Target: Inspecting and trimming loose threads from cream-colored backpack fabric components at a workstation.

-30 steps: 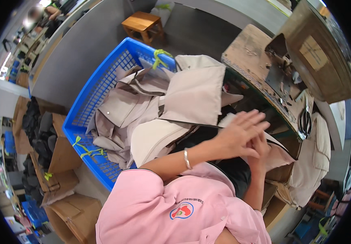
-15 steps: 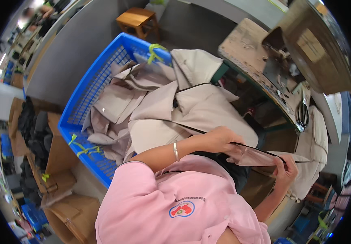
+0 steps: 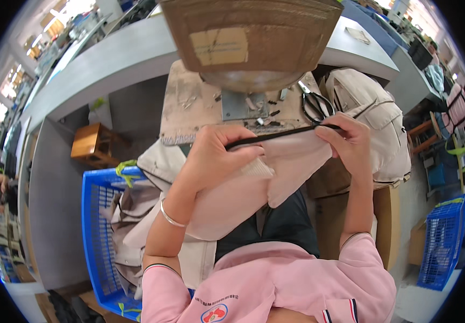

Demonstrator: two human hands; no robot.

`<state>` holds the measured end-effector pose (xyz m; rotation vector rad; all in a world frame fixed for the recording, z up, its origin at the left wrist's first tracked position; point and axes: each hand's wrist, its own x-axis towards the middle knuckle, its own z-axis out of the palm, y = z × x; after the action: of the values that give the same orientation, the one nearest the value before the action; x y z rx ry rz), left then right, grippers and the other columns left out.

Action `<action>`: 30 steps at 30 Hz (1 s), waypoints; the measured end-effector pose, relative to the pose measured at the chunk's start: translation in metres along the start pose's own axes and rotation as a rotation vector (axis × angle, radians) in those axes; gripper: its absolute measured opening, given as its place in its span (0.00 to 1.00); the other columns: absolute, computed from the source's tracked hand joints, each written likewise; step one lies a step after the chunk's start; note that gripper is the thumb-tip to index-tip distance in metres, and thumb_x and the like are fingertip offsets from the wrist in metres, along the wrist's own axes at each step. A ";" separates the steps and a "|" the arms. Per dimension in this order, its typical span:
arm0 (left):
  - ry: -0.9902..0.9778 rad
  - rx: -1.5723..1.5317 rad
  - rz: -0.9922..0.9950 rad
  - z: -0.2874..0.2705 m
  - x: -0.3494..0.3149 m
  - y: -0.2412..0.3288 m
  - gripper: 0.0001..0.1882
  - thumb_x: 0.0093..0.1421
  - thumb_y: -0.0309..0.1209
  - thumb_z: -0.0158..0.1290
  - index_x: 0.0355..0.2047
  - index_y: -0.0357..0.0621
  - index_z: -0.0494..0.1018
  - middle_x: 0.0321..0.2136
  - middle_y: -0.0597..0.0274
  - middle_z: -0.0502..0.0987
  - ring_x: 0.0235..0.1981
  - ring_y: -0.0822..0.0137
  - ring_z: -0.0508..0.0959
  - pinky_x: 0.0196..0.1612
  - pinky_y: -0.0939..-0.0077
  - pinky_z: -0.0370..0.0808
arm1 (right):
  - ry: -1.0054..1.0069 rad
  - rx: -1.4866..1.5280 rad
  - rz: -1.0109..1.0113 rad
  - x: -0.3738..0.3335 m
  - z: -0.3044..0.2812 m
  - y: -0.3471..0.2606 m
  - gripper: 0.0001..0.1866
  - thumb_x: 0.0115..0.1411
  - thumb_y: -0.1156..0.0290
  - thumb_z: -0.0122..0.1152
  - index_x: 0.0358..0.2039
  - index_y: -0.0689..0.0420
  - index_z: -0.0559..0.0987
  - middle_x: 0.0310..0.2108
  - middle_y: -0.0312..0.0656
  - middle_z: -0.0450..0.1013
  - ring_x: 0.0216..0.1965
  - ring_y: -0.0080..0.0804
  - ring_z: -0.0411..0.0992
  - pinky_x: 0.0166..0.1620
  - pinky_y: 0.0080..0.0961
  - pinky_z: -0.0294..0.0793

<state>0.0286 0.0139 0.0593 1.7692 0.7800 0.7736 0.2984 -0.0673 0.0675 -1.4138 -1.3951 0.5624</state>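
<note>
Between my hands stretches a beige fabric piece (image 3: 297,161) with a black strip along its upper edge. My left hand (image 3: 219,156) is closed on it at one end, thumb over the cloth. At the other end my right hand (image 3: 346,139) pinches the black-edged border. The cloth hangs down over my lap and towards the basket. Just beyond it stands a small worktable (image 3: 189,107), where black-handled scissors (image 3: 316,103) lie near my right hand. Small dark and metal bits are scattered around a metal plate (image 3: 238,106).
A blue basket (image 3: 93,237) of beige fabric pieces stands at my left. A cardboard box (image 3: 254,32) covers the table's far part. Beige bags (image 3: 372,124) rest at the right above an open carton (image 3: 386,226). A wooden stool (image 3: 92,144) stands at the far left.
My view has swung right from the basket to the worktable. Both hands have come in front of the table with the fabric piece, its black edge held taut between them.
</note>
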 end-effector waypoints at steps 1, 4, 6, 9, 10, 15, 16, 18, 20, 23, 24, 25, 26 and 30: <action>-0.018 -0.063 -0.052 -0.004 0.016 -0.013 0.11 0.55 0.27 0.62 0.34 0.30 0.80 0.26 0.65 0.81 0.28 0.81 0.74 0.33 0.82 0.73 | 0.004 -0.007 -0.007 0.012 0.005 0.010 0.05 0.55 0.75 0.69 0.30 0.63 0.83 0.22 0.31 0.71 0.18 0.13 0.63 0.20 0.15 0.59; 0.001 -0.265 -0.141 -0.008 0.052 -0.051 0.10 0.56 0.27 0.60 0.34 0.30 0.81 0.26 0.66 0.81 0.28 0.80 0.74 0.32 0.82 0.72 | 0.019 -0.079 -0.033 0.045 0.014 0.044 0.09 0.55 0.71 0.70 0.30 0.64 0.83 0.21 0.31 0.71 0.18 0.13 0.63 0.20 0.17 0.60; -0.025 -0.273 -0.163 -0.010 0.066 -0.064 0.09 0.57 0.26 0.59 0.35 0.31 0.80 0.28 0.63 0.82 0.29 0.79 0.76 0.34 0.83 0.73 | -0.008 -0.042 0.094 0.060 0.018 0.057 0.11 0.56 0.67 0.71 0.30 0.64 0.83 0.19 0.31 0.71 0.17 0.14 0.63 0.20 0.18 0.61; -0.040 -0.309 -0.216 -0.016 0.083 -0.075 0.09 0.57 0.25 0.58 0.37 0.32 0.80 0.31 0.61 0.83 0.31 0.77 0.79 0.36 0.84 0.74 | -0.028 -0.050 0.060 0.075 0.023 0.074 0.08 0.59 0.70 0.68 0.31 0.62 0.83 0.17 0.29 0.70 0.14 0.11 0.61 0.18 0.15 0.57; -0.036 -0.335 -0.245 -0.017 0.088 -0.079 0.09 0.57 0.25 0.58 0.37 0.32 0.80 0.32 0.60 0.83 0.32 0.76 0.80 0.37 0.83 0.75 | -0.030 -0.054 0.092 0.080 0.025 0.075 0.08 0.60 0.70 0.67 0.32 0.63 0.83 0.16 0.29 0.70 0.14 0.11 0.61 0.18 0.15 0.57; 0.053 -0.292 -0.213 -0.014 0.102 -0.077 0.10 0.56 0.26 0.59 0.38 0.34 0.81 0.33 0.59 0.83 0.35 0.71 0.80 0.40 0.78 0.76 | -0.059 -0.028 0.126 0.098 0.026 0.093 0.14 0.58 0.62 0.69 0.32 0.63 0.85 0.17 0.32 0.72 0.17 0.14 0.63 0.21 0.19 0.62; 0.079 -0.277 -0.192 -0.012 0.105 -0.078 0.11 0.56 0.26 0.59 0.39 0.35 0.81 0.34 0.58 0.83 0.36 0.69 0.80 0.41 0.77 0.76 | -0.055 0.019 0.119 0.100 0.027 0.095 0.14 0.58 0.63 0.69 0.32 0.63 0.85 0.17 0.31 0.73 0.17 0.14 0.62 0.21 0.19 0.62; 0.075 -0.266 -0.194 -0.015 0.108 -0.081 0.11 0.55 0.26 0.60 0.39 0.36 0.81 0.35 0.58 0.83 0.38 0.69 0.80 0.43 0.76 0.76 | -0.062 0.029 0.112 0.104 0.028 0.097 0.14 0.58 0.63 0.69 0.32 0.63 0.85 0.17 0.31 0.73 0.17 0.14 0.62 0.21 0.19 0.61; 0.071 -0.255 -0.194 -0.021 0.112 -0.087 0.12 0.55 0.26 0.61 0.40 0.37 0.81 0.36 0.57 0.83 0.39 0.68 0.79 0.45 0.75 0.75 | -0.068 0.038 0.105 0.107 0.028 0.098 0.14 0.58 0.63 0.69 0.33 0.63 0.85 0.17 0.31 0.73 0.16 0.14 0.63 0.21 0.19 0.61; 0.090 -0.188 -0.176 -0.026 0.116 -0.100 0.14 0.54 0.26 0.62 0.42 0.38 0.80 0.38 0.59 0.82 0.41 0.69 0.78 0.48 0.75 0.74 | -0.079 0.024 0.121 0.110 0.028 0.095 0.13 0.59 0.63 0.68 0.33 0.63 0.85 0.17 0.32 0.74 0.16 0.14 0.63 0.20 0.18 0.61; 0.104 -0.194 -0.187 -0.027 0.116 -0.099 0.15 0.54 0.27 0.62 0.43 0.39 0.80 0.40 0.61 0.81 0.42 0.69 0.78 0.49 0.74 0.74 | -0.069 0.035 0.115 0.110 0.028 0.093 0.13 0.59 0.64 0.68 0.33 0.63 0.85 0.17 0.32 0.74 0.16 0.13 0.63 0.19 0.18 0.61; 0.119 -0.200 -0.197 -0.027 0.117 -0.098 0.16 0.55 0.28 0.63 0.44 0.39 0.79 0.42 0.62 0.80 0.43 0.70 0.77 0.50 0.74 0.74 | -0.058 0.046 0.108 0.111 0.029 0.093 0.13 0.59 0.64 0.68 0.33 0.63 0.85 0.17 0.32 0.74 0.15 0.13 0.63 0.19 0.17 0.61; 0.115 -0.205 -0.198 -0.025 0.117 -0.094 0.16 0.55 0.28 0.63 0.44 0.39 0.79 0.42 0.62 0.80 0.43 0.70 0.77 0.50 0.74 0.74 | -0.057 0.041 0.112 0.111 0.028 0.093 0.13 0.59 0.64 0.68 0.33 0.63 0.85 0.17 0.32 0.74 0.15 0.13 0.63 0.19 0.17 0.61; 0.133 -0.251 -0.197 -0.025 0.116 -0.086 0.24 0.54 0.29 0.64 0.51 0.35 0.74 0.48 0.61 0.76 0.47 0.70 0.74 0.50 0.73 0.73 | -0.056 0.056 0.088 0.111 0.027 0.095 0.13 0.59 0.65 0.68 0.33 0.63 0.85 0.17 0.31 0.74 0.15 0.13 0.63 0.19 0.17 0.62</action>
<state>0.0638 0.1442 0.0014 1.4058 0.8903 0.8238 0.3409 0.0633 0.0106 -1.4294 -1.3560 0.6979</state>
